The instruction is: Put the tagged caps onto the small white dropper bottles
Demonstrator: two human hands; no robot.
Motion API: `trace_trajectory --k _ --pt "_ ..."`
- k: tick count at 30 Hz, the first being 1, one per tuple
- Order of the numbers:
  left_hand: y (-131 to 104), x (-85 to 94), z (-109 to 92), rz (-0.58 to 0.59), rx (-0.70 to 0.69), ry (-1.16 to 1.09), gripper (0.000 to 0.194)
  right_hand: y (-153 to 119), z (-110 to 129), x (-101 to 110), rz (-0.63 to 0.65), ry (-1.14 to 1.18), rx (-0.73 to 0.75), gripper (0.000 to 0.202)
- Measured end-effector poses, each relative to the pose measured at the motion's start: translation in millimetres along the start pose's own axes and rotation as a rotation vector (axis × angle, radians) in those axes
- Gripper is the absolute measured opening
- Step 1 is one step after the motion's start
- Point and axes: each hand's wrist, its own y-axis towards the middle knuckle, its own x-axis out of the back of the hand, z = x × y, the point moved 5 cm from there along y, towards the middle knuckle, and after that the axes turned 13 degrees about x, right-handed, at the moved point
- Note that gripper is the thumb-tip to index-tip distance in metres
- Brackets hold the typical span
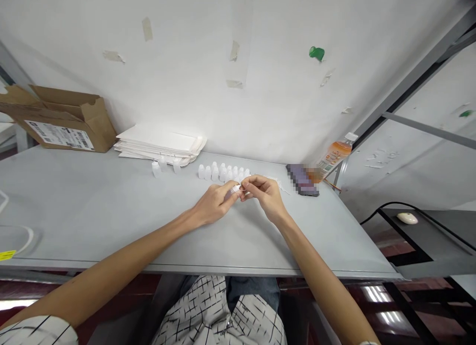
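Observation:
Over the middle of the grey table, my left hand (pixel 213 203) is closed around a small white plastic dropper bottle (pixel 235 189), tilted to the right. My right hand (pixel 264 191) meets it there, thumb and fingers pinched on a thin white strip (pixel 243 189) at the bottle's top; the fingers hide most of the strip. Just behind my hands stand several similar bottles (pixel 214 172) in close rows, partly covered by my fingers. Farther left, a separate bottle (pixel 156 169) stands with two others near it. Thin white pieces (pixel 280 185) lie beyond my right hand.
A stack of white sheets (pixel 159 141) lies against the wall, beside an open cardboard box (pixel 67 119). At the back right are a phone (pixel 302 180) and an orange drink bottle (pixel 332 156). A white mouse (pixel 407 218) rests on a neighbouring dark surface.

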Motion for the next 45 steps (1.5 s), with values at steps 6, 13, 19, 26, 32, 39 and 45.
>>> trace_trajectory --k 6,13,19,26,32,39,45 --pt "2.7 12.7 -2.9 -0.097 -0.046 0.001 0.030 3.5 0.7 9.0 -0.103 -0.002 0.005 0.037" --pt "5.8 38.5 -2.7 -0.324 -0.095 0.037 0.028 6.6 6.3 24.9 -0.233 -0.045 0.040 0.041" --pt "14.1 69.8 11.7 -0.550 0.006 0.082 0.029 8.5 10.1 32.8 -0.255 -0.080 0.074 0.043" --pt "7.2 109.5 37.9 -0.658 0.107 -0.140 0.030 9.0 7.7 38.3 -0.245 -0.172 0.112 0.046" --pt "-29.5 115.7 73.1 -0.666 0.285 -0.052 0.036 8.4 5.7 35.5 -0.201 -0.233 0.128 0.047" --pt "-64.1 159.5 105.5 -0.871 0.360 -0.158 0.041 6.5 9.9 33.4 -0.174 -0.312 0.155 0.048" --pt "-56.0 190.8 146.2 -0.857 0.449 -0.260 0.042 5.4 10.8 31.9 -0.143 -0.363 0.169 0.048"
